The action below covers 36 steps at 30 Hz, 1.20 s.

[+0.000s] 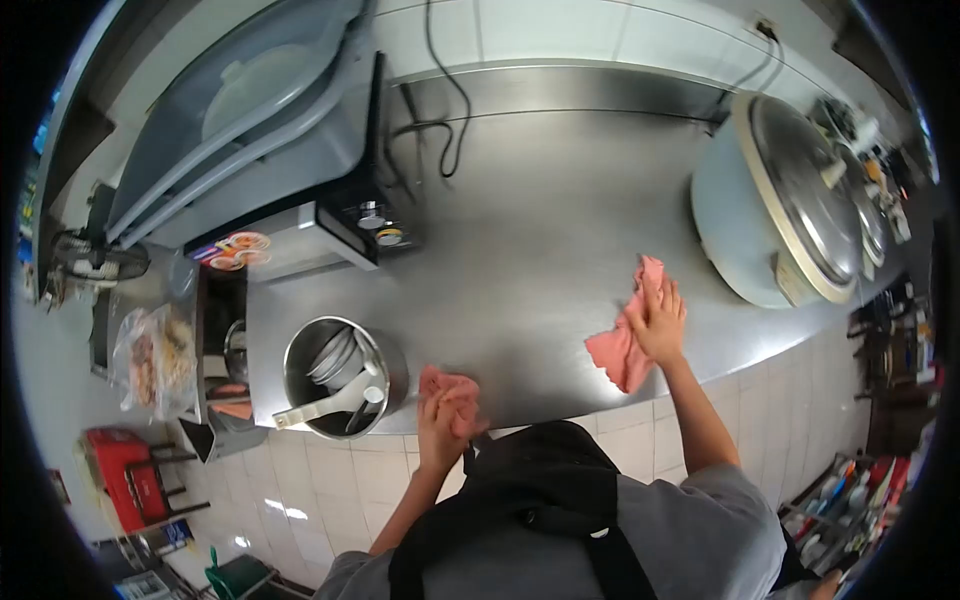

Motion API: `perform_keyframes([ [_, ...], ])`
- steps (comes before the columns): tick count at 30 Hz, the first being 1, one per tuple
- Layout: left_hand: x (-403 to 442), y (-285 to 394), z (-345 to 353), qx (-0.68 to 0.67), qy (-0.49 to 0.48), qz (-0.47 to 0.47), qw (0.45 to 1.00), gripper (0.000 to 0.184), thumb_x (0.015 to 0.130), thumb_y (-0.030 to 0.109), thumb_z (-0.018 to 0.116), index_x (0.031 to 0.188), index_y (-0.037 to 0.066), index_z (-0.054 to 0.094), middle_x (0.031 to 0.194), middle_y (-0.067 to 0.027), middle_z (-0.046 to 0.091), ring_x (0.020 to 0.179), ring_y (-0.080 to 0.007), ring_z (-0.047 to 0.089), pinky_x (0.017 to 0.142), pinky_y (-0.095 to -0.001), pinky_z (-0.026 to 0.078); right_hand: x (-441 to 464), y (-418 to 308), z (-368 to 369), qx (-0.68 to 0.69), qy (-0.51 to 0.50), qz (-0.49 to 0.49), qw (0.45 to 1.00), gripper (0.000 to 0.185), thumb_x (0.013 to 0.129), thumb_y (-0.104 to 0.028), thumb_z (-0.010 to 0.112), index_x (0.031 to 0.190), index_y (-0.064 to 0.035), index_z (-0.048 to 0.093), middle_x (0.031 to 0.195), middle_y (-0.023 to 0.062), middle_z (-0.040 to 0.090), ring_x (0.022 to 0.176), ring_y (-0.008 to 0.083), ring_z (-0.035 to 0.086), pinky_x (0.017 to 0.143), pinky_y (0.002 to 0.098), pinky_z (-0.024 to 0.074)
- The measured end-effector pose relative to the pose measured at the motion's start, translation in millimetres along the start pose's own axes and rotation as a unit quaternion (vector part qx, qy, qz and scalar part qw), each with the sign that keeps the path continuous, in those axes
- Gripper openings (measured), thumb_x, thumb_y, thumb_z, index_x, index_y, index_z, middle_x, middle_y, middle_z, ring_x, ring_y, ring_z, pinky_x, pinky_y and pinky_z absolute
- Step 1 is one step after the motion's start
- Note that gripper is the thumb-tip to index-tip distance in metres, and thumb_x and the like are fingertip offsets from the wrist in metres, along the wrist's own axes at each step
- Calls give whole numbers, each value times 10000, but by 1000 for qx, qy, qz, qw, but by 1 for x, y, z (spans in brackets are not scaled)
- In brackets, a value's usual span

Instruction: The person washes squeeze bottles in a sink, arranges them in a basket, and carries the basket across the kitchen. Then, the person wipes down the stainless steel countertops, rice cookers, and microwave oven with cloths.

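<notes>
My left hand (pixel 438 432) is closed around a crumpled pink cloth (pixel 455 393) at the front edge of the steel counter (pixel 510 240). Farther right, my right hand (pixel 662 328) lies with its fingers stretched out on a second pink cloth (pixel 622 352), pressing it against the countertop. This cloth spreads out past the hand on its left side. Just left of my left hand stands a steel pot (pixel 395 385) with bowls, a white-handled utensil (pixel 330 405) and other utensils in it.
A large rice cooker (pixel 730 220) with a metal lid stands at the right. A microwave oven (pixel 310 240) carrying grey plastic tubs (pixel 270 130) is at the back left. A black cord (pixel 462 120) hangs down the wall. Bagged food (pixel 155 365) sits beyond the left edge.
</notes>
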<state>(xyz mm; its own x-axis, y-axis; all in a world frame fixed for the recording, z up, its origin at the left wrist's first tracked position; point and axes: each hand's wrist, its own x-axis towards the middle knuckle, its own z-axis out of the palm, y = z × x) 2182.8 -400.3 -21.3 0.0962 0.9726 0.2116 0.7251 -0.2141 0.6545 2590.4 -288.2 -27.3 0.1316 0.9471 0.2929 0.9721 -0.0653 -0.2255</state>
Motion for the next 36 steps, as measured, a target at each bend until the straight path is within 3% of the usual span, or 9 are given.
perform_keyframes([
  [6, -45, 14, -22, 4, 87, -100, 991, 494, 525, 221, 887, 918, 91, 618, 1093, -100, 594, 981, -328, 539, 840, -432, 445, 177, 2, 135, -175, 160, 98, 967, 426, 955, -390, 381, 1318, -212, 515, 1415, 148, 421, 1293, 352, 383, 1033, 488, 315],
  [11, -60, 35, -38, 40, 193, -135, 971, 463, 645, 146, 834, 1028, 11, 611, 951, -132, 591, 867, -277, 594, 821, -409, 475, 300, -138, 197, 13, 99, -46, 994, 313, 894, -338, 472, 878, -87, 658, 885, 134, 665, 855, 307, 628, 750, 454, 468],
  [16, -114, -19, -66, -42, 324, -251, 911, 250, 781, 83, 691, 983, -1, 571, 1001, -124, 622, 932, -240, 576, 910, -414, 456, 152, -268, 171, 157, 62, -181, 969, 539, 853, -433, 532, 1284, -108, 537, 1316, 108, 494, 1223, 281, 414, 995, 465, 294],
  [19, -94, -45, -102, -129, 451, -280, 837, 327, 876, 235, 642, 1099, 18, 541, 745, -69, 610, 460, -109, 523, 340, -204, 351, 49, -284, 118, 199, -49, -173, 963, 661, 826, -440, 581, 1381, -113, 432, 1389, 110, 413, 1288, 317, 338, 1051, 484, 227],
  [24, -33, -82, -162, -75, 448, -368, 811, 299, 846, 109, 624, 1097, -19, 523, 1054, -147, 645, 701, -140, 636, 448, -246, 476, -99, -275, 64, 317, -199, -345, 861, 908, 723, -343, 710, 1482, -139, 256, 1518, 109, 252, 1374, 324, 256, 1123, 522, 141],
  [26, -15, -107, -165, -85, 443, -355, 819, 234, 854, 103, 596, 1062, 6, 552, 1041, -118, 642, 816, -130, 630, 615, -267, 521, -101, -229, 81, 201, -264, -321, 887, 933, 714, -334, 717, 1489, -143, 233, 1519, 106, 254, 1374, 319, 258, 1124, 518, 144],
  [30, -31, -302, -154, -301, 296, -147, 895, 283, 936, 238, 494, 1121, 33, 554, 1138, -89, 614, 982, -200, 607, 861, -345, 502, -87, -14, 53, -48, -1, -121, 991, 462, 881, -161, 524, 1340, -137, 469, 1367, 152, 431, 1291, 355, 374, 1070, 537, 237],
  [33, -14, -284, -137, -402, 299, -282, 818, 373, 965, 303, 431, 1239, 61, 502, 1254, -92, 555, 1108, -237, 558, 983, -372, 439, -91, 118, 9, -208, 125, 218, 945, 455, 932, -382, 452, 1306, -131, 515, 1325, 184, 474, 1210, 353, 447, 989, 505, 350],
  [36, -1, -278, -158, -503, 138, -228, 822, 487, 970, 380, 407, 1369, 100, 414, 1312, -85, 518, 1190, -243, 510, 1044, -409, 387, -93, 128, 29, -157, 115, 291, 937, 511, 898, -361, 472, 1326, -82, 494, 1311, 192, 485, 1170, 351, 455, 934, 487, 358],
])
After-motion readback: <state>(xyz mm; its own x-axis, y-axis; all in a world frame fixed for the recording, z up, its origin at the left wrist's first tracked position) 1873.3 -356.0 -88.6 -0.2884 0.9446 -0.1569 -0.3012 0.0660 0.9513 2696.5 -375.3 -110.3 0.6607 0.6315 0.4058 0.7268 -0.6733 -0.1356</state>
